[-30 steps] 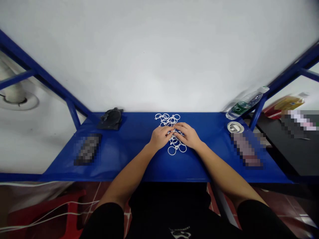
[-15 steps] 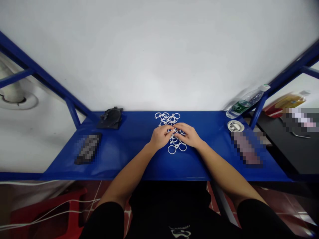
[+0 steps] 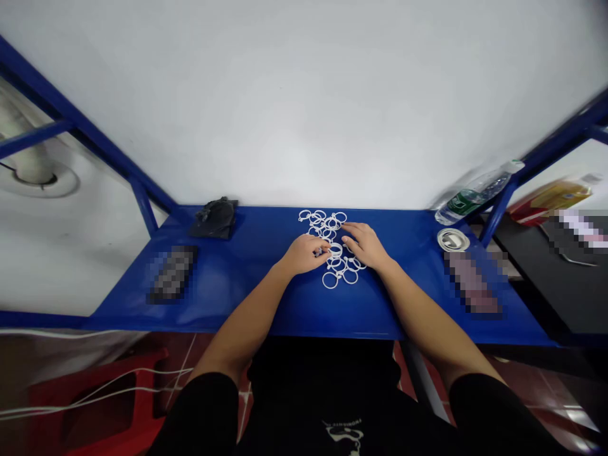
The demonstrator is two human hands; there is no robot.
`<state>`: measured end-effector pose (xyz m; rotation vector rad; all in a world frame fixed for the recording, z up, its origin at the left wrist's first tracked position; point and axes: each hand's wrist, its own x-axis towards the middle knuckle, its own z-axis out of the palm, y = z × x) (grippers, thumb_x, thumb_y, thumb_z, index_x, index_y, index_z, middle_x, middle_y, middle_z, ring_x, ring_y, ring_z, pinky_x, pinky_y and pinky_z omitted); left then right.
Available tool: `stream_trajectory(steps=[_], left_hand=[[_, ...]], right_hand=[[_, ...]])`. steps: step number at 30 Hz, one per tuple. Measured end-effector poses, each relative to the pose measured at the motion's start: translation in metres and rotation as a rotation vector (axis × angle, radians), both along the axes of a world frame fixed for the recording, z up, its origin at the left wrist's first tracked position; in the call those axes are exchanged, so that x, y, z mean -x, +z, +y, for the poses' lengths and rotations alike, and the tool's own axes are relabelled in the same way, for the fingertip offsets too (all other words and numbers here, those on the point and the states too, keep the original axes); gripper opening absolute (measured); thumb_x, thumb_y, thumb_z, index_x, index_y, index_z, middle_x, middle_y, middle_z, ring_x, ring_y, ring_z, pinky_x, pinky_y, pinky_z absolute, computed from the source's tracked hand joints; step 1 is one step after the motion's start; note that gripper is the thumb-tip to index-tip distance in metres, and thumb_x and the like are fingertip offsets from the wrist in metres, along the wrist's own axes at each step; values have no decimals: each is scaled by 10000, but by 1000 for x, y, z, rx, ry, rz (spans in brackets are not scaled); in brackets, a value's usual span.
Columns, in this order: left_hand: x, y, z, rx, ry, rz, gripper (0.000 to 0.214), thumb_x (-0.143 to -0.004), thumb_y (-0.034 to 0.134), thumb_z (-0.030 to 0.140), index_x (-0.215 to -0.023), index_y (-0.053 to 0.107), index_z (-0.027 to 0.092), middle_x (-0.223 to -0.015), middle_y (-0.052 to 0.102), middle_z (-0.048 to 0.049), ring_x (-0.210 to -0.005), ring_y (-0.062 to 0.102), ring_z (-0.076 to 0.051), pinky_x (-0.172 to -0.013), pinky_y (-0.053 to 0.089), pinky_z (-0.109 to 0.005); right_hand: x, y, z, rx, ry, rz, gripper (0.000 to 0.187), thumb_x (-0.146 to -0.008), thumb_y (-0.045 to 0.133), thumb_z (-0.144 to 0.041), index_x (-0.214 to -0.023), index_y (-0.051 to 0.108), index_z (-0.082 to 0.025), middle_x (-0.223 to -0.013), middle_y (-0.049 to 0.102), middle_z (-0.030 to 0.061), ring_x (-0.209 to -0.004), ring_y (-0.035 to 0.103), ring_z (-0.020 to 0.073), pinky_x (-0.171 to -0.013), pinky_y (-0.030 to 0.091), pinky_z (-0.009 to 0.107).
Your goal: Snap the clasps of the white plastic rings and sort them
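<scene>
A heap of several white plastic rings (image 3: 327,225) lies in the middle of the blue table (image 3: 266,291), stretching from the back edge toward me. My left hand (image 3: 304,253) rests on the table at the left of the heap, fingers curled, its fingertips pinching a white ring (image 3: 335,249). My right hand (image 3: 365,245) lies on the right side of the heap, fingers loosely bent over the rings and reaching toward the far ones. More loose rings (image 3: 342,273) lie between and just in front of my hands.
A dark crumpled cloth (image 3: 216,216) sits at the back left, a blurred dark object (image 3: 171,273) on the left. At the right are a plastic water bottle (image 3: 475,192), a round metal lid (image 3: 453,240) and a blurred object (image 3: 470,282). Blue frame bars rise at both sides.
My hands have drawn apart. The right hand moved away from the left and toward the far rings; the left stays at the heap with a ring at its fingertips.
</scene>
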<state>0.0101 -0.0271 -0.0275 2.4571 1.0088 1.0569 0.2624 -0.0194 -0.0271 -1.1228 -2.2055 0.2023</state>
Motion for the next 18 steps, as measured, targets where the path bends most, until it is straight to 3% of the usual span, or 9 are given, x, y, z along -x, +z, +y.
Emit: stream_trajectory(steps=[3,6,10,18], left_hand=[[3,-2,5,14,19,57,72,-900,753,296,-910,744,225,-845,775,6,-776,697,-165,-825,510,-343],[8,-8,15,32,157,67,111,-970,656,264,-954,758,223,-914,781,-18,-860,691,-191,-855,505,-359],[18,-17,28,93,295,123,178,-959,626,191,-1053,774,224,-1020,786,-44,-934,673,-224,-881,510,-384],[12,-21,26,106,156,183,192,-1008,617,347,-1039,782,254,-1047,783,-24,-954,660,-202,-924,493,-385]], right_hand=[[-1,-8,7,40,-57,-129,513,-1081,406,-522,-1402,651,-205,-1435,643,149,-1323,587,330,-1135,442,546],[0,-14,8,69,-59,-224,505,-1085,396,-496,-1426,643,-217,-1483,609,136,-1369,544,340,-1157,410,560],[4,-17,6,118,-66,-307,469,-1087,398,-428,-1461,620,-252,-1562,541,109,-1442,466,375,-1176,360,615],[5,-15,4,118,-60,-318,337,-1031,510,-316,-1298,712,-277,-1545,564,79,-1447,448,408,-1156,345,675]])
